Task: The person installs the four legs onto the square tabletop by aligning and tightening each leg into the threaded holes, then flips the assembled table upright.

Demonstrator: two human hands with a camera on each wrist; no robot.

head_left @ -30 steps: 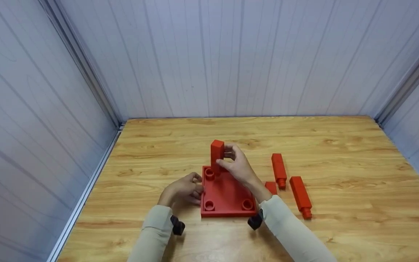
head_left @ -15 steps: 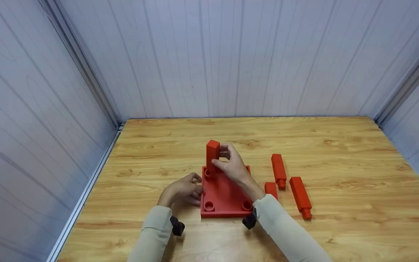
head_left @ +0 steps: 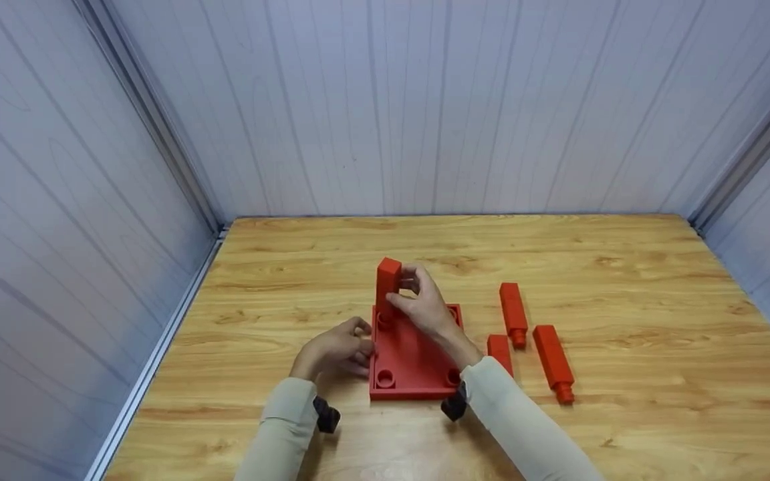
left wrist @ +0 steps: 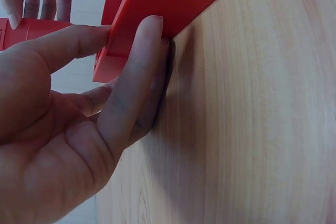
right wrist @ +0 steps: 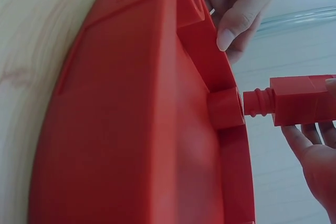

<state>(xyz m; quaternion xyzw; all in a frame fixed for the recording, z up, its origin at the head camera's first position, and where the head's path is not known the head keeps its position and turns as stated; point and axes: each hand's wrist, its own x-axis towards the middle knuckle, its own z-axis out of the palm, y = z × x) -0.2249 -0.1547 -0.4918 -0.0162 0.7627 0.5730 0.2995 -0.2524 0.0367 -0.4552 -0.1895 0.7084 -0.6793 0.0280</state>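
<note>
A red toy tabletop (head_left: 418, 354) lies with its hollow underside up, a round socket in each corner. My left hand (head_left: 338, 347) holds its left edge; in the left wrist view the bent fingers (left wrist: 131, 77) lie along its rim and side. My right hand (head_left: 425, 307) grips a red square table leg (head_left: 388, 284) upright over the far left socket, thumb in front and fingers behind. In the right wrist view the leg's ribbed, narrow end (right wrist: 258, 102) points straight at the mouth of the socket (right wrist: 227, 108), right at its rim.
To the right of the tabletop lie more red legs: one far leg (head_left: 513, 314), one farther right (head_left: 553, 364), and one (head_left: 500, 353) partly behind the right forearm. The wooden table (head_left: 291, 267) meets pale panel walls (head_left: 412, 107) at the back and sides.
My right hand has carried the leg left and lined it up over the far left socket, lowering it slightly. My left hand stays at the tabletop's edge.
</note>
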